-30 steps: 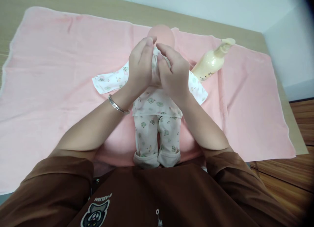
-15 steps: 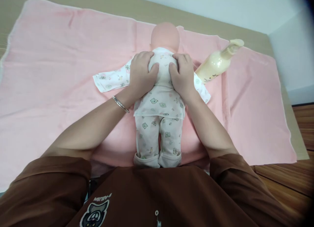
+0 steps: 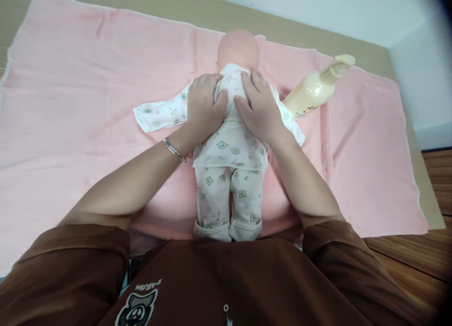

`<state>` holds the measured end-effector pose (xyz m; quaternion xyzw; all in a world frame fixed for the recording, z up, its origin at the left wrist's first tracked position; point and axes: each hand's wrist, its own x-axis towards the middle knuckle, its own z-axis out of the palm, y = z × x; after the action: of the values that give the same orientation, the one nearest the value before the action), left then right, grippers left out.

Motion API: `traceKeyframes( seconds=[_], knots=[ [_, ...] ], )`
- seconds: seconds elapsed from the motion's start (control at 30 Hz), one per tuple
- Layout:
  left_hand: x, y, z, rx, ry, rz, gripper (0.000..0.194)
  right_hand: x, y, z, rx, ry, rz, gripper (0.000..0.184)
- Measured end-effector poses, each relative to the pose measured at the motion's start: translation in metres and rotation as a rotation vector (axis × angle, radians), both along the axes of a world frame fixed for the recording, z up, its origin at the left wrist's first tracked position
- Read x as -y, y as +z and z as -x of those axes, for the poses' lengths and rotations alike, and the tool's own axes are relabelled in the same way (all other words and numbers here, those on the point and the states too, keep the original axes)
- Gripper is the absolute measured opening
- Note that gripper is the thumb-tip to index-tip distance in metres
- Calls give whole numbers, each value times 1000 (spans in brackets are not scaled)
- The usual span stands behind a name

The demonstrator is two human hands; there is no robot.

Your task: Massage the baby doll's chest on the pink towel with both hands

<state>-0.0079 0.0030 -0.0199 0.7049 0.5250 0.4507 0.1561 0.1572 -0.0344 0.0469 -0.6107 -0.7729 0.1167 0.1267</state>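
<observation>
A baby doll (image 3: 230, 147) lies on a pink towel (image 3: 88, 105), its bald vinyl head (image 3: 238, 48) toward the far side and no face showing. It wears pale pajamas with small printed bears, and one sleeve spreads out on each side. My left hand (image 3: 205, 108) cups the doll's upper body from the left, with a silver bangle (image 3: 173, 150) on that wrist. My right hand (image 3: 258, 110) lies flat with spread fingers on the doll's upper body. The two hands hide part of the top.
A cream pump bottle (image 3: 316, 88) lies on the towel to the right of the doll, its nozzle toward the far right. The towel covers a light wooden table (image 3: 197, 11), whose right edge drops to a wooden floor (image 3: 436, 185). Brown sleeves (image 3: 67, 255) enter from below.
My hands have come down from a raised, fingers-up position over the doll's chest to rest on its upper body. My right hand has spread flat and slid toward the doll's middle.
</observation>
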Motion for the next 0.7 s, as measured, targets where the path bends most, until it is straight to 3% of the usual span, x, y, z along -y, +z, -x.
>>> traceKeyframes(
  seconds=[0.1,0.27,0.37,0.47,0.53,0.6,0.7],
  knots=[
    [0,0,0,16,-15,6,31,12,3,6,24,-71,22,72],
    [7,9,-1,10,-28,21,25,39,7,25,21,130,-67,62],
    [4,6,0,-3,-30,3,26,21,6,14,-17,130,-37,60],
    [-1,-2,1,-15,-21,4,32,-1,3,-1,-14,18,8,63],
    [-3,-6,0,-16,-14,6,37,-1,1,-2,14,-71,21,69],
    [-3,-9,-1,-14,-18,-4,38,12,-1,7,38,-98,-3,69],
    [-6,-12,-1,38,-37,-25,36,42,-1,28,63,12,-77,64]
  ],
)
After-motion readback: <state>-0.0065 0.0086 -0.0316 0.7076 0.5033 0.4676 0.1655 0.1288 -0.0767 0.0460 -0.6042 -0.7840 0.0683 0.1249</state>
